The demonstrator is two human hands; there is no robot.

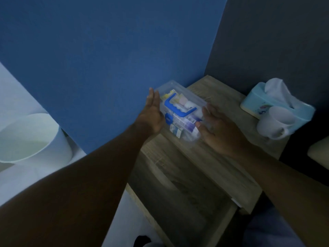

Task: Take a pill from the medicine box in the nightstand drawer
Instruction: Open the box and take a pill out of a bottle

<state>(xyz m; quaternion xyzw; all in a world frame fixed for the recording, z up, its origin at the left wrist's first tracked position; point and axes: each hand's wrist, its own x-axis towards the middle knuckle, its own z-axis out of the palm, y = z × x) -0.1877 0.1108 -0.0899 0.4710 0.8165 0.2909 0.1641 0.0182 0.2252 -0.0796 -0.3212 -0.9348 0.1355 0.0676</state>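
Clear plastic medicine box w/ blue handle, frame centre, out on wooden nightstand. Your left hand & right hand flank it, both grips wide, lid shut, pill not taken yet.

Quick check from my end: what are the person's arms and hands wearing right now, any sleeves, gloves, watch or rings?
Nothing that shows. Both forearms are bare right up to the picture's edge, with no sleeve in view. The left hand and the right hand have no gloves, and neither wrist carries a watch or band. No rings stand out on the fingers, though the dim, slightly blurred picture could hide a thin one.
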